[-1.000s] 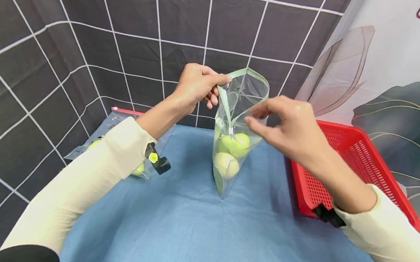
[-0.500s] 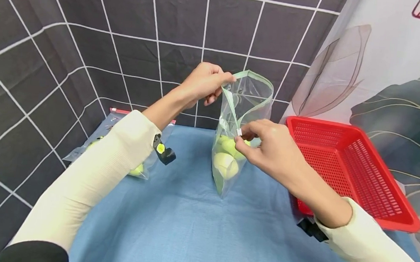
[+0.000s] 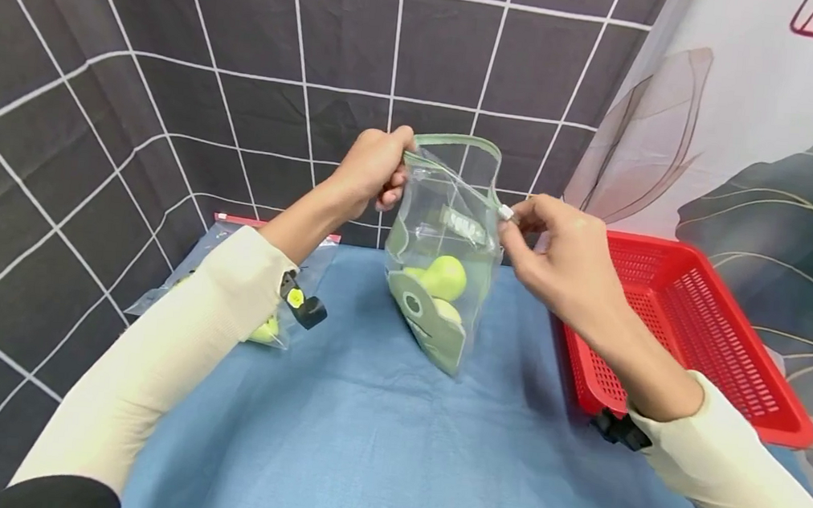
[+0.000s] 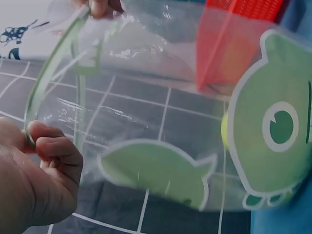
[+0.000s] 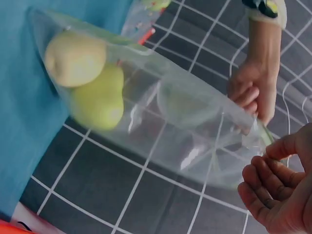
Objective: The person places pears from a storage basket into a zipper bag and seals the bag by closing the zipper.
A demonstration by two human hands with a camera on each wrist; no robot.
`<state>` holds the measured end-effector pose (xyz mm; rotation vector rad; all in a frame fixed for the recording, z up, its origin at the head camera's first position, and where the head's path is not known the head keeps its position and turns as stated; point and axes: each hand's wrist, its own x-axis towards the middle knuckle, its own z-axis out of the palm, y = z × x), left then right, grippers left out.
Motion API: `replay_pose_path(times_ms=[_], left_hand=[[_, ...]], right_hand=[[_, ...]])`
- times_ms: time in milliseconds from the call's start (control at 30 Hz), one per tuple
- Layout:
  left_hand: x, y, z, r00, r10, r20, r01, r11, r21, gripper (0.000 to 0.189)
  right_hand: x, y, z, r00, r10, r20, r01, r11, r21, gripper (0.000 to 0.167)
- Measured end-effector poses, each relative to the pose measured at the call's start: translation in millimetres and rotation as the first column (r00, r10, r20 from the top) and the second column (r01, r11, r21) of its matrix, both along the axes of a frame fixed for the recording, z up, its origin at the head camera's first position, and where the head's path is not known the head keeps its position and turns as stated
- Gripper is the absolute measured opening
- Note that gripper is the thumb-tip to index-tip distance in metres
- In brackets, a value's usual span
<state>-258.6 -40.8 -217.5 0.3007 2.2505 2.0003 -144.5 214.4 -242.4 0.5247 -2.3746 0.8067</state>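
A clear zip bag (image 3: 439, 208) with a green rim and a green cartoon print stands on the blue cloth, its mouth apart. Inside lie a yellow-green pear (image 5: 100, 100) and a pale round fruit (image 5: 75, 58). My left hand (image 3: 373, 169) pinches the rim at the bag's left top corner, fingers curled. At the right end of the rim, my right hand (image 3: 559, 247) pinches the white slider (image 3: 505, 212) between thumb and forefinger. In the left wrist view the print (image 4: 278, 122) covers most of the fruit.
A red plastic basket (image 3: 739, 348) stands at the right, partly behind the right forearm. Another clear bag (image 3: 310, 278) with a red zip and green fruit lies at the left, partly hidden by the left sleeve. Dark gridded cloth (image 3: 346, 31) hangs behind.
My right hand came down to the slider, then moved up and right with it. The bag turned, so its printed front now shows. My left hand kept hold and shifted slightly left.
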Motion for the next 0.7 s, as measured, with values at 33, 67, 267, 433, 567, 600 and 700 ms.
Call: replay_pose_path(times_ms=[33, 67, 267, 433, 567, 600, 700], left_hand=[[2.0, -1.5, 0.1, 1.0, 0.011, 0.023, -0.012, 0.999, 0.038, 0.045], [4.4, -3.0, 0.3, 0.999, 0.021, 0.049, -0.025, 0.997, 0.074, 0.045], [22.6, -7.5, 5.0, 0.981, 0.086, 0.174, -0.124, 0.967, 0.221, 0.035], [41.4, -2.8, 6.1, 0.968, 0.175, 0.182, -0.226, 0.924, 0.31, 0.036], [51.8, 0.4, 2.7, 0.963, 0.233, 0.132, -0.265, 0.898, 0.352, 0.038], [53.3, 1.0, 1.5, 0.963, 0.24, 0.121, -0.268, 0.894, 0.36, 0.038], [56.3, 2.0, -2.0, 0.962, 0.253, 0.101, -0.272, 0.884, 0.379, 0.039]], right_hand=[[-2.4, 1.0, 1.2, 1.0, -0.011, -0.006, 0.011, 1.0, -0.019, 0.012], [-5.0, 1.9, 2.4, 1.0, -0.023, -0.011, 0.023, 0.999, -0.039, 0.013], [-21.6, 6.3, 8.6, 0.996, -0.088, 0.008, 0.088, 0.982, -0.166, 0.017], [-36.9, 9.3, 10.8, 0.993, -0.091, 0.078, 0.107, 0.965, -0.239, 0.018], [-49.4, 8.6, 8.9, 0.99, -0.066, 0.127, 0.107, 0.933, -0.344, 0.015], [-51.7, 7.7, 7.5, 0.988, -0.047, 0.145, 0.1, 0.916, -0.389, 0.012], [-57.6, 3.6, 0.3, 0.979, 0.047, 0.197, 0.072, 0.831, -0.552, 0.007]])
